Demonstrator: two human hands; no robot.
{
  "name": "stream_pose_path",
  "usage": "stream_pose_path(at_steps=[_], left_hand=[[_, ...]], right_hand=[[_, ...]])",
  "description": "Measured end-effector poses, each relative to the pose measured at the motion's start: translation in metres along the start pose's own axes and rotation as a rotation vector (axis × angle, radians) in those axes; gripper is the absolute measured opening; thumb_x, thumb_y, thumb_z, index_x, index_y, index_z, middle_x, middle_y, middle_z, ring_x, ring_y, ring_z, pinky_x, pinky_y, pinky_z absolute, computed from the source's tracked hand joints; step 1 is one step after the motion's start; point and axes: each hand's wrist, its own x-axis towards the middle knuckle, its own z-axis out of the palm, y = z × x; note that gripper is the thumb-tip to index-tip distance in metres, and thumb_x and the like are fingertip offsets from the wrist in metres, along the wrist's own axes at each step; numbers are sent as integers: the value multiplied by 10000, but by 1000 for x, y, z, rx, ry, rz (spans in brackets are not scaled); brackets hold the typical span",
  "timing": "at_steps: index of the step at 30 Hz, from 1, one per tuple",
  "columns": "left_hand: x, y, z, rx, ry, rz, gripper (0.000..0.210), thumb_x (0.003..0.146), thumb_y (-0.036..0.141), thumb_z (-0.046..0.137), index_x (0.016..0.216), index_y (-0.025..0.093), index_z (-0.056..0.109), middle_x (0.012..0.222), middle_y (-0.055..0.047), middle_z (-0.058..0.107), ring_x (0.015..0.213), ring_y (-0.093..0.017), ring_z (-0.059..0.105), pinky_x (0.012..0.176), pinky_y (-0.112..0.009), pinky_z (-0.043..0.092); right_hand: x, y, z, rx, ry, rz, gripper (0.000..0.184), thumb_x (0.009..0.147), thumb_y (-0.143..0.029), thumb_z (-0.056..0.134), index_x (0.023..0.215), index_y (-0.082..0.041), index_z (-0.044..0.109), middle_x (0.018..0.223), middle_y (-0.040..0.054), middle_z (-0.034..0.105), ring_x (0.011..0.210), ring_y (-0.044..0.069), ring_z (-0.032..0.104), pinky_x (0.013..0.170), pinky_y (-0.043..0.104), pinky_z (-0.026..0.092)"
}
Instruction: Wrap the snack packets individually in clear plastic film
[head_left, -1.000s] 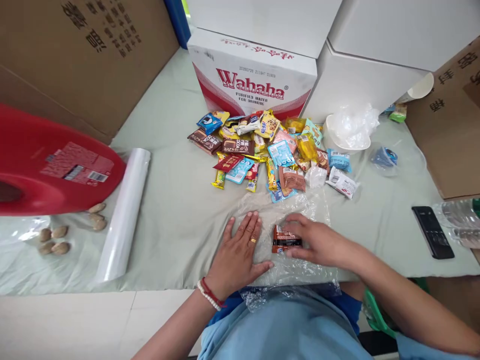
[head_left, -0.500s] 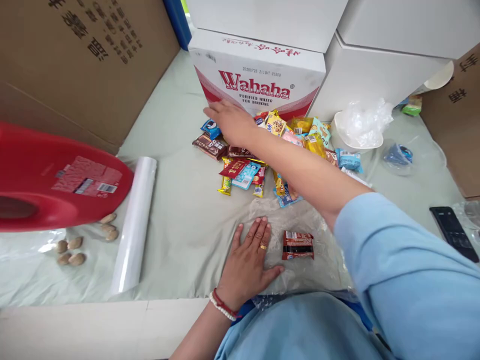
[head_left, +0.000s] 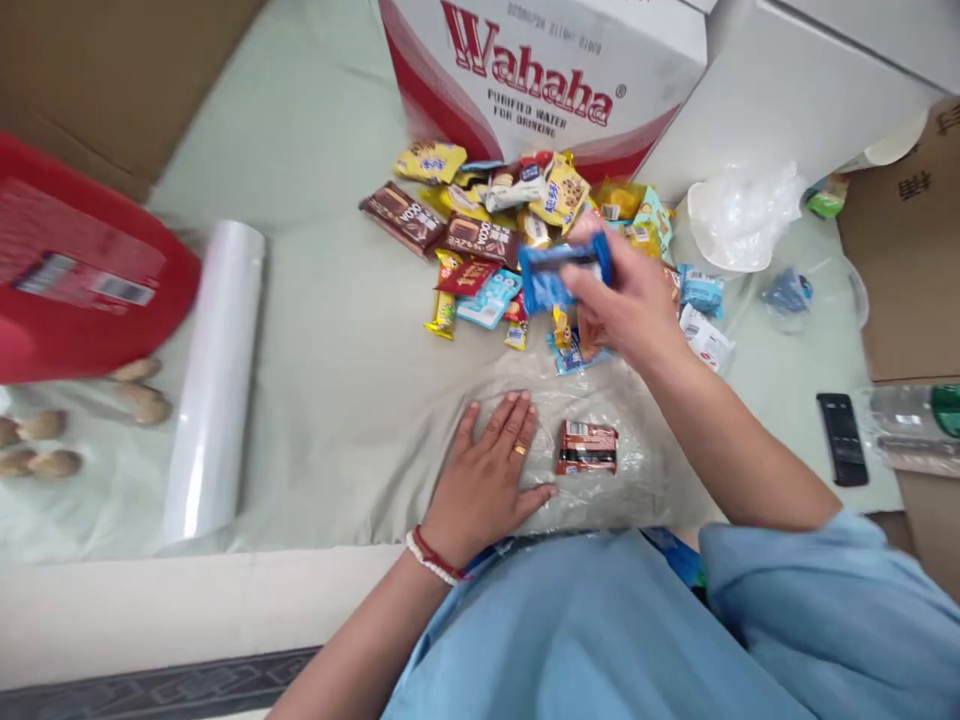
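A blue snack packet (head_left: 551,277) is pinched in my right hand (head_left: 626,295), raised over the right part of a pile of wrapped snacks (head_left: 480,240). Brown cocoa packets, yellow packets and a small red one lie in that pile. My left hand (head_left: 484,470) rests flat with its fingers stretched out, palm down on the cloth at the edge of a clear plastic bag (head_left: 645,440). To the right of it, a single brown snack packet (head_left: 587,447) lies on the clear plastic.
Behind the pile stands a white and red Wahaha carton (head_left: 525,90). At left are a plastic roll (head_left: 217,380), a red container (head_left: 90,260) and several walnuts (head_left: 45,440). On the right sit a white bowl (head_left: 724,245), a black phone (head_left: 841,440) and a clear bottle (head_left: 907,415).
My right hand has lifted the blue packet from the pile's far left and carried it right and nearer to me. My left hand stays flat on the cloth. The view has tilted down.
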Motion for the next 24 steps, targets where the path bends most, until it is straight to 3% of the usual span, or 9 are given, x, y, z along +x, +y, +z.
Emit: stream_pose_path(at_steps=[2, 4, 6, 8, 12, 14, 18, 21, 24], left_hand=[[0, 0, 0, -12, 14, 4, 908, 1004, 690, 482, 1672, 102, 302, 1757, -175, 254, 1642, -350, 246, 1354, -632, 99], [1, 0, 0, -9, 23, 11, 895, 1008, 676, 480, 1671, 101, 305, 1754, -176, 261, 1637, -349, 263, 1353, -631, 94], [1, 0, 0, 9, 29, 16, 892, 1007, 678, 477, 1669, 104, 311, 1751, -180, 266, 1633, -353, 273, 1350, -630, 94], [1, 0, 0, 44, 35, 25, 891, 1011, 686, 459, 1666, 99, 316, 1749, -187, 268, 1632, -355, 272, 1346, -629, 92], [1, 0, 2, 120, 49, 55, 905, 1025, 697, 419, 1660, 62, 302, 1747, -204, 261, 1633, -356, 265, 1337, -633, 98], [1, -1, 2, 133, 52, 60, 907, 1024, 702, 418, 1663, 70, 298, 1747, -205, 258, 1632, -359, 268, 1333, -634, 108], [1, 0, 2, 151, 48, 57, 912, 1019, 706, 425, 1665, 75, 296, 1749, -205, 251, 1629, -365, 274, 1324, -641, 136], [2, 1, 1, 158, 43, 54, 907, 1018, 695, 447, 1662, 74, 300, 1747, -204, 258, 1626, -369, 282, 1318, -649, 158], [2, 1, 0, 164, 38, 56, 916, 1012, 695, 472, 1659, 70, 304, 1747, -199, 259, 1626, -365, 282, 1318, -649, 167]], right_hand=[[-70, 19, -18, 186, -44, 208, 511, 1018, -543, 565, 1450, -270, 558, 1091, 41, 712, 909, 234, 711, 819, 405, 620], [-130, 31, -22, 317, -102, 380, 501, 962, -541, 647, 1390, -289, 585, 1084, 37, 724, 867, 232, 711, 785, 398, 629], [-170, 34, -15, 374, -169, 451, 468, 965, -537, 643, 1365, -299, 594, 1108, 45, 735, 910, 247, 724, 825, 418, 639], [-191, 32, -6, 279, -174, 410, 451, 995, -529, 603, 1383, -300, 597, 1179, 78, 730, 1038, 284, 720, 922, 470, 626], [-193, 26, -6, -147, -76, 160, 612, 978, -578, 640, 1499, -264, 572, 1555, 188, 519, 1405, 379, 519, 1165, 582, 475], [-185, 27, -13, -233, -148, 13, 717, 936, -620, 699, 1537, -257, 552, 1632, 181, 450, 1495, 396, 411, 1227, 601, 397], [-166, 30, -22, -280, -359, -173, 680, 879, -529, 822, 1471, -257, 627, 1459, 144, 621, 1531, 413, 347, 1256, 666, 284], [-160, 29, -23, -334, -389, -211, 602, 894, -489, 823, 1418, -235, 671, 1307, 145, 673, 1441, 399, 444, 1238, 672, 274], [-161, 26, -22, -372, -386, -205, 678, 893, -570, 797, 1439, -196, 650, 1305, 171, 664, 1359, 389, 501, 1202, 634, 333]])
